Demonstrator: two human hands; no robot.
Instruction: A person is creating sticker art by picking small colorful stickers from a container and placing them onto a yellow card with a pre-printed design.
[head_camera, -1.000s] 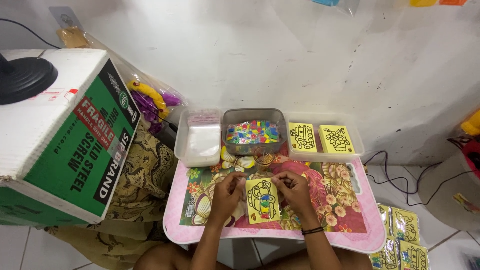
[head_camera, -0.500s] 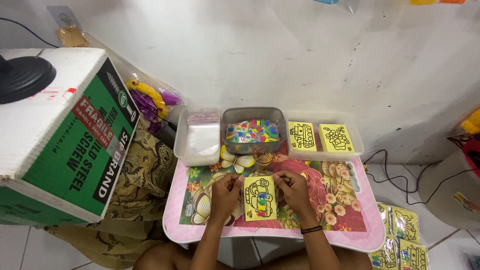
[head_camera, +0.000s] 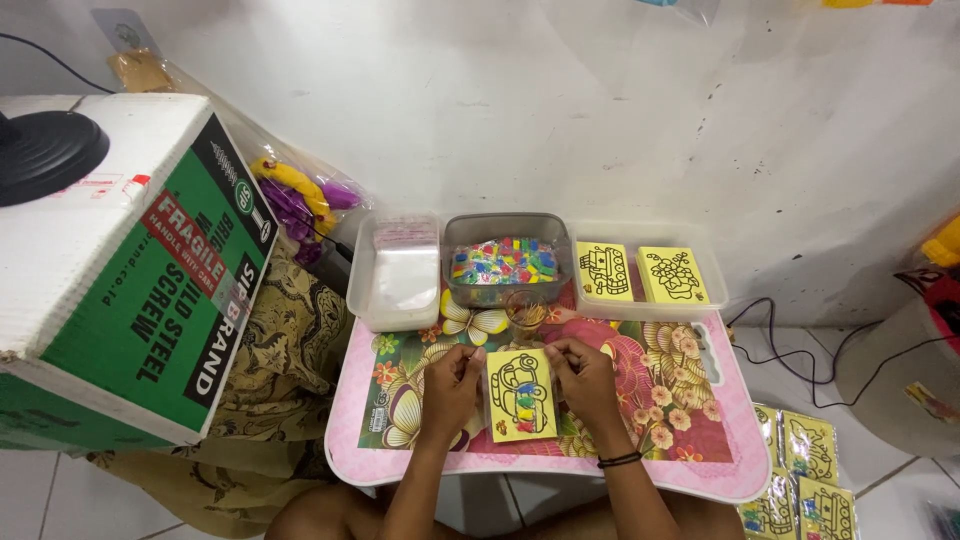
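Note:
A yellow card with a black line drawing (head_camera: 520, 394), with coloured bits over its middle, is held upright over a small pink table with a flowered top (head_camera: 700, 470). My left hand (head_camera: 451, 387) grips its left edge and my right hand (head_camera: 585, 381) grips its right edge, a dark band on that wrist. Just behind the card stands a small clear cup (head_camera: 524, 313). Further back sits a grey tub of colourful small pieces (head_camera: 506, 261).
A clear tray (head_camera: 648, 276) at the back right holds two stacks of yellow drawing cards. A white lidded container (head_camera: 394, 274) stands at the back left. A large green-and-white cardboard box (head_camera: 110, 270) is on the left. More yellow cards in plastic (head_camera: 800, 480) lie on the floor at right, near cables.
The card has been turned upright between both hands and shifted slightly towards me. Both hands stay on its edges.

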